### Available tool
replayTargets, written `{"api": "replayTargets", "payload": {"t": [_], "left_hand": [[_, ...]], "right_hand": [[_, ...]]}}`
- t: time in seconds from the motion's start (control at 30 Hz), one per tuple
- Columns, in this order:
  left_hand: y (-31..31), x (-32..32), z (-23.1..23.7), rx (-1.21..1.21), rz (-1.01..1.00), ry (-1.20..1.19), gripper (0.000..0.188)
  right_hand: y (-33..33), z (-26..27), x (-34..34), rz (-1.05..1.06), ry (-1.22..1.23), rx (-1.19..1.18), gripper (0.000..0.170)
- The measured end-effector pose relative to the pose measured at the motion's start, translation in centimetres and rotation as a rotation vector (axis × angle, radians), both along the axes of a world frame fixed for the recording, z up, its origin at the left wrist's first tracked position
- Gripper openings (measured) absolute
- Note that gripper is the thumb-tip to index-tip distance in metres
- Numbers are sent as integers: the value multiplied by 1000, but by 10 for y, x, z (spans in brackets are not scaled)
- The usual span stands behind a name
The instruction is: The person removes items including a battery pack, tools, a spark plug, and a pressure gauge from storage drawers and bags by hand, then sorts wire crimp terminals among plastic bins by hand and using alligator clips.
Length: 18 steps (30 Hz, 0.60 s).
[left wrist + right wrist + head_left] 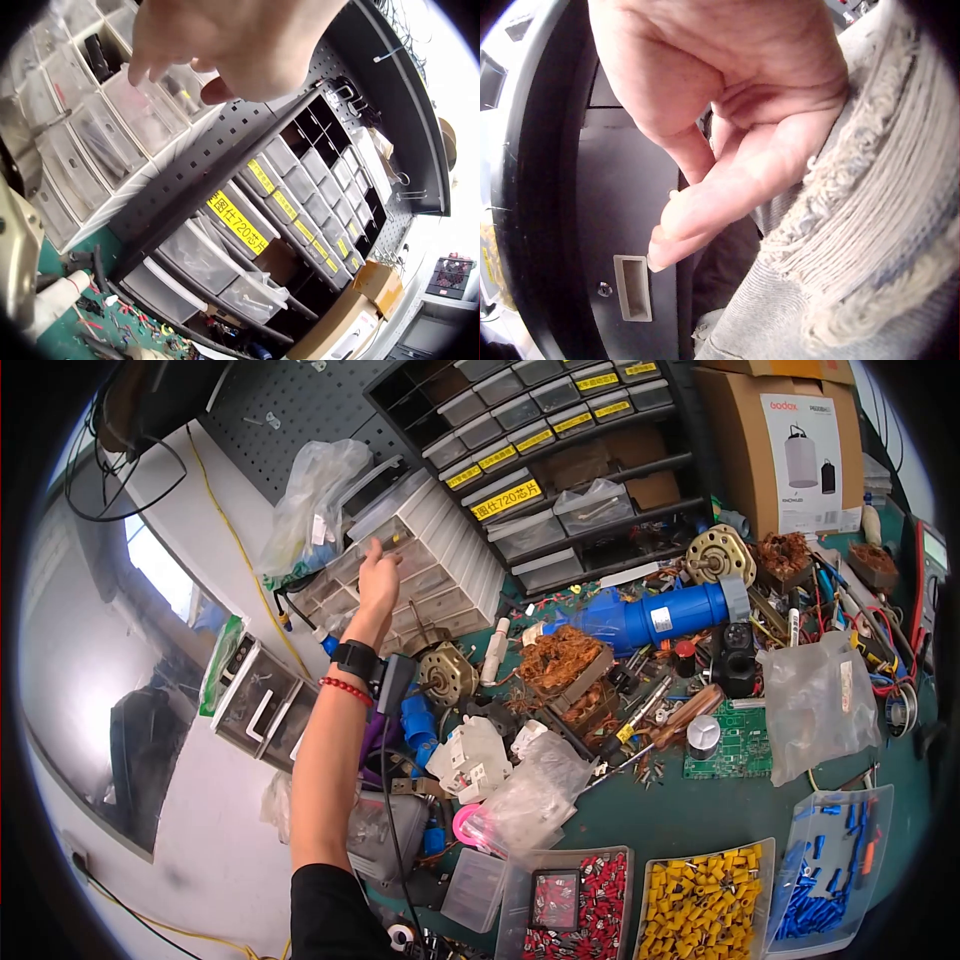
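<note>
My left hand (378, 582) reaches out to a white cabinet (455, 565) with clear drawers. In the left wrist view, the fingertips are right at the upper edge of a clear drawer (142, 112). The thumb stands apart from the fingers, and nothing shows between them. Beside that drawer, a black object (97, 58) sits in a dark compartment. My right hand (735, 127) hangs beside a leg in frayed grey trousers (870, 225), its fingers loosely bent and holding nothing; the head view does not show it.
A black rack (560, 460) of labelled drawers stands behind. Rusty coils (565, 660), a blue cylinder (655, 618) and tools crowd the green bench. Trays hold red terminals (605, 890), yellow terminals (700, 905) and blue terminals (815, 910). A grey drawer unit (626, 195) stands near the right hand.
</note>
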<state>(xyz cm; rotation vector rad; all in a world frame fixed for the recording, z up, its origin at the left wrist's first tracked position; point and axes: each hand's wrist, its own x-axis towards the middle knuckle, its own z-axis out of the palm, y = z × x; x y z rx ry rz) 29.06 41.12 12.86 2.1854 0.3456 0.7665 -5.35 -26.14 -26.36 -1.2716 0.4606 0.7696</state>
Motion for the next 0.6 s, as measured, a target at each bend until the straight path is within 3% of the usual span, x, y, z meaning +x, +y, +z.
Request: {"api": "replayTargets", "payload": {"t": [0.33, 0.43, 0.47, 0.5, 0.6], "left_hand": [[-59, -43, 3, 26, 51, 18, 80], [-65, -53, -3, 188, 2, -13, 66], [-94, -69, 3, 153, -49, -15, 53], [-114, -81, 6, 153, -47, -15, 53], [-172, -124, 9, 207, -320, -121, 38]], "right_hand": [[-3, -4, 7, -24, -28, 44, 16], [2, -3, 5, -30, -32, 60, 16], [3, 0, 5, -28, -33, 62, 16], [4, 3, 5, -25, -35, 64, 16], [7, 11, 2, -23, -41, 66, 16]]}}
